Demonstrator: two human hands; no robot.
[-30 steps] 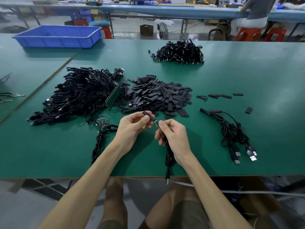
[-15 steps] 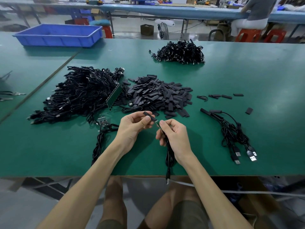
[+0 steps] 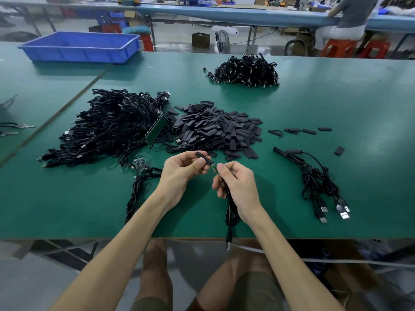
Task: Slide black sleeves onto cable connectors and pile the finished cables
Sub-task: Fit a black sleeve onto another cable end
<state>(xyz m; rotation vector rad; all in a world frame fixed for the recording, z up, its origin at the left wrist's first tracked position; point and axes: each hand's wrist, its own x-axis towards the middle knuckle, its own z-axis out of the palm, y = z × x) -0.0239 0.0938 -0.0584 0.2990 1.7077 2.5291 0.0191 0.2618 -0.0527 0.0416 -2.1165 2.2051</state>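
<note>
A green table (image 3: 336,176) fills most of the view, and a second green surface adjoins it on the left, where a blue bin (image 3: 80,47) stands at the far edge; its near wall hides much of the floor, so what it holds cannot be told. On the table's left half sprawls the biggest heap, a tangle of black cables (image 3: 112,124), with a long green circuit strip (image 3: 156,129) leaning on its right flank. Just beside that strip lies a broad mound of flat black sleeves (image 3: 215,129). Farther back, well apart from both, sits a smaller far pile of cables (image 3: 246,71). To the right, near the front edge, a small bunch of sleeved cables (image 3: 314,178) lies with its USB plugs pointing toward the person, and a few loose sleeves (image 3: 301,131) are scattered behind it. Both hands are raised over the table in front of the sleeve mound. The left hand (image 3: 182,173) pinches one black sleeve (image 3: 202,156) between thumb and fingers. The right hand (image 3: 235,182) grips a single cable (image 3: 230,212) with curled fingers, its thumb and forefinger nipping the connector (image 3: 214,168) at the top. The sleeve's lower end meets the connector's tip; whether it is over it cannot be told. The cable trails down across the table and its USB plug (image 3: 228,242) hangs past the front edge. Left of the left hand, another coiled cable (image 3: 134,191) rests by a small circuit board (image 3: 140,162).
</note>
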